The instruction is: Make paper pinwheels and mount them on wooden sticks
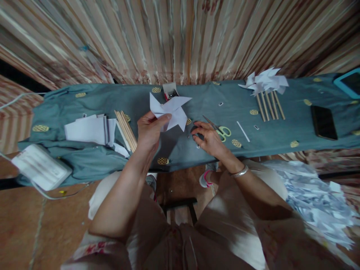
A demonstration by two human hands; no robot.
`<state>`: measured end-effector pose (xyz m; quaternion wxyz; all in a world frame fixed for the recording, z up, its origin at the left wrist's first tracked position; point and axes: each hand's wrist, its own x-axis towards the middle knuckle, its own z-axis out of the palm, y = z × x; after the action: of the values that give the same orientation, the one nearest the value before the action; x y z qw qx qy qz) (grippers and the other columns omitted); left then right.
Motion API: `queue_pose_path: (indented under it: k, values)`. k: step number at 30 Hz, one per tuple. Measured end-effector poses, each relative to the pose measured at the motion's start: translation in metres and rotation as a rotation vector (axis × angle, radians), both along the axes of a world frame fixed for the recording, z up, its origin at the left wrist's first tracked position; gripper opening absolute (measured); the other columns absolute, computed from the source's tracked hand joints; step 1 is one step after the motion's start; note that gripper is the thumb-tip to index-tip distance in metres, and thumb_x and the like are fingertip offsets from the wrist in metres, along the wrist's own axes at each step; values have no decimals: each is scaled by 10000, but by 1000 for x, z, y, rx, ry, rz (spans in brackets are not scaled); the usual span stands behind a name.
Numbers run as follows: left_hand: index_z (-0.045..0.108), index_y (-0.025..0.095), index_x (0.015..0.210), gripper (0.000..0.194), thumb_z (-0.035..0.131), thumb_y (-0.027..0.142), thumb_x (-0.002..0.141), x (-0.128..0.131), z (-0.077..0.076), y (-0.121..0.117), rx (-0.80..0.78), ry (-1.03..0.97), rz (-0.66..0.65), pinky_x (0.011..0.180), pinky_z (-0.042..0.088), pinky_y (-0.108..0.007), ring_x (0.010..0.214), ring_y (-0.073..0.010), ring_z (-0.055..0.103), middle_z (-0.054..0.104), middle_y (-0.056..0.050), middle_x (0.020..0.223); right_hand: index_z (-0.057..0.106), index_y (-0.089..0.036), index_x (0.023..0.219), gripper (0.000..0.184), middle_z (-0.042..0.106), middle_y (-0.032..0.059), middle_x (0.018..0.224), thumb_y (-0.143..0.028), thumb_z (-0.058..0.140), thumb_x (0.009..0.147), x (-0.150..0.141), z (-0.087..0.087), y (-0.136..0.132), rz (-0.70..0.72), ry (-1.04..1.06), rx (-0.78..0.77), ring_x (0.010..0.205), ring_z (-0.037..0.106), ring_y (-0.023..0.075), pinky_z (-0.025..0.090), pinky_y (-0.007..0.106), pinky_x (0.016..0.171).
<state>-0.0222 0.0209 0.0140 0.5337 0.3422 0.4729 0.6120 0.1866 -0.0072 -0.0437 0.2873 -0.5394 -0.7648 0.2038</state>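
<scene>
A white folded paper pinwheel [177, 108] is pinched between the thumb and fingers of my left hand [150, 129], held above the cloth with its blades spread. My right hand [206, 137] is low over the table, fingers curved and apart. By its fingertips is a tiny light speck, too small to name. Scissors with green handles [224, 132] lie just beyond that hand, partly behind it. Behind the pinwheel stands a small open box [170, 90] with dark metal bits in it.
Wooden sticks [125, 129] and stacked white paper [86, 129] lie left on the green cloth. Finished pinwheels on sticks [267, 82], a paper strip [243, 131] and a phone [324, 122] lie right. A white power box [42, 167] sits at the left edge; paper is heaped [315, 198] below right.
</scene>
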Motion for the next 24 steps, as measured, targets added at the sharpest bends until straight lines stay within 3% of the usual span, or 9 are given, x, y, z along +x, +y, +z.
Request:
queue_pose_path:
  k: [4,15,19,24]
  values:
    - [745,215,689,157,811,134,572,3,0,0,-9,-13,-5,719,539,-279,709,-149,670,744,14,728,727,-203,910,168,752,76,1008,-234,561,909,-7,10,-1,7,-62,-23,1001,655,257,493,410,961]
    - [751,188,701,166,816,164,550,7,-4,-2,14,-30,-37,679,513,-263,652,-122,638,741,22,722,728,-120,950,274,742,152,923,-101,456,926,-23,23,-9,149,-419,-17,906,631,284,485,419,912]
    - [748,191,692,167,822,176,544,9,-4,-2,18,-58,-30,685,516,-265,635,-116,630,739,23,712,727,-138,928,241,742,128,921,-120,487,920,-21,26,-10,101,-249,32,883,632,265,497,402,886]
    - [754,190,706,171,830,187,554,13,-4,-2,59,-56,-36,663,505,-246,619,-106,617,739,29,703,721,-242,886,103,723,7,845,-242,619,893,-16,55,-15,-96,213,144,802,644,194,524,354,807]
